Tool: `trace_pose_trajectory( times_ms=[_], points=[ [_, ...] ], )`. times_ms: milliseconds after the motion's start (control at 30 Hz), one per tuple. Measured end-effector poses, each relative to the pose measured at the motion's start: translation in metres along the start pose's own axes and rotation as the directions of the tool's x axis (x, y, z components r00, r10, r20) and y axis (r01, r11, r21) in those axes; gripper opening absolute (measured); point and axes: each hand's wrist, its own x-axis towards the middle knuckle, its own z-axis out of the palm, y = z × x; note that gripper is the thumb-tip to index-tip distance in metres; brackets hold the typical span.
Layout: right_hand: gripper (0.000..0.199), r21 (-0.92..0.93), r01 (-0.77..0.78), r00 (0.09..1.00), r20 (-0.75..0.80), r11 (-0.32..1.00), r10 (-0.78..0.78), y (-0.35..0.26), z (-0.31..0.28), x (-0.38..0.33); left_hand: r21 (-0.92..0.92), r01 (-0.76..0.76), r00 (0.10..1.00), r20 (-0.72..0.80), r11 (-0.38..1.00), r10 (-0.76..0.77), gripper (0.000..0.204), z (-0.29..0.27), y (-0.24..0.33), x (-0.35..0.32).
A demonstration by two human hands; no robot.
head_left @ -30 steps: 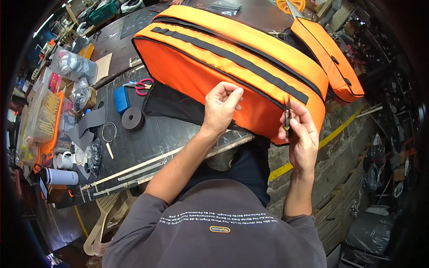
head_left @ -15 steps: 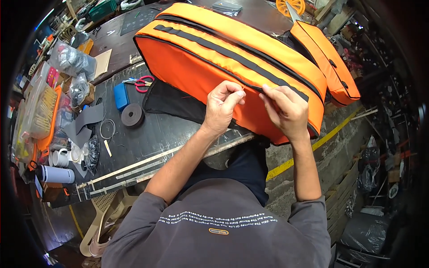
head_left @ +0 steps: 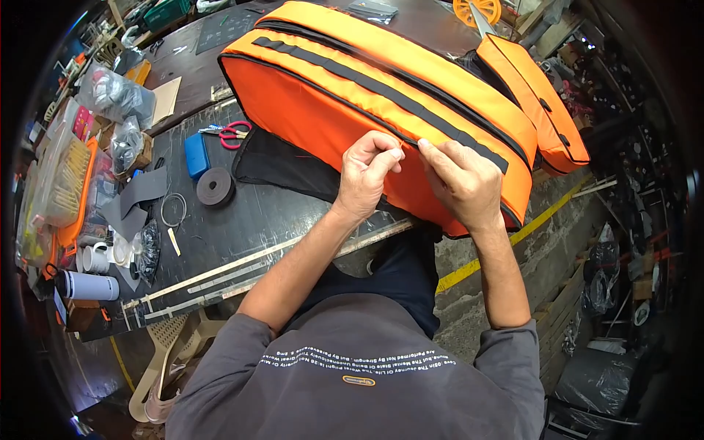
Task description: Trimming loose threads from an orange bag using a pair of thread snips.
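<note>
A large orange bag (head_left: pixel 293 95) with black piping, a long zip and a black webbing strip lies on its side across the table edge before me. My left hand (head_left: pixel 364 167) is closed in a pinch by the bag's near edge; what its fingertips hold is too small to make out. Close beside it, my right hand (head_left: pixel 466 180) has thumb and fingers pressed together at the black piping. Whatever sits in that pinch is hidden. A black fabric panel (head_left: pixel 282 170) spreads from under the bag toward the left.
Left of the bag lie red-handled scissors (head_left: pixel 235 135), a blue case (head_left: pixel 197 155), a roll of dark tape (head_left: pixel 215 187) and a wire ring (head_left: pixel 174 210). Mugs and a white tumbler (head_left: pixel 90 286) stand at the left edge. A smaller orange bag (head_left: pixel 532 103) is at the right.
My right hand has shifted left and turned, bringing its fingertips closer to my left hand along the piping. My left hand has barely moved, and the bag stays in place.
</note>
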Motion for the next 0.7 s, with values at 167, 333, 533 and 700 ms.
trace_pose_trajectory(
  times_ms=[167, 333, 533, 700],
  points=[
    [0.034, -0.012, 0.022, 1.0, 0.009, 1.0, -0.022, 0.0014, 0.0011, 0.0027, 0.026, 0.004, 1.0, 0.0, 1.0, -0.004, 0.004, 0.0012, -0.0004, 0.0016],
    [0.032, -0.021, 0.043, 0.999, 0.03, 0.999, -0.043, 0.0017, 0.0044, 0.0039, 0.031, 0.011, 1.0, -0.01, 0.999, -0.011, 0.004, 0.0012, -0.0023, 0.0013],
    [0.029, -0.001, 0.048, 0.999, 0.019, 0.999, -0.048, 0.0037, 0.0056, 0.0026, 0.032, 0.038, 0.998, -0.042, 0.999, -0.037, 0.005, -0.0002, -0.0051, 0.0001],
    [0.025, 0.002, 0.04, 0.999, 0.023, 0.999, -0.04, 0.006, 0.0059, 0.003, 0.02, 0.046, 0.998, -0.035, 0.999, -0.046, 0.004, -0.0009, -0.0053, 0.0012]
  ],
)
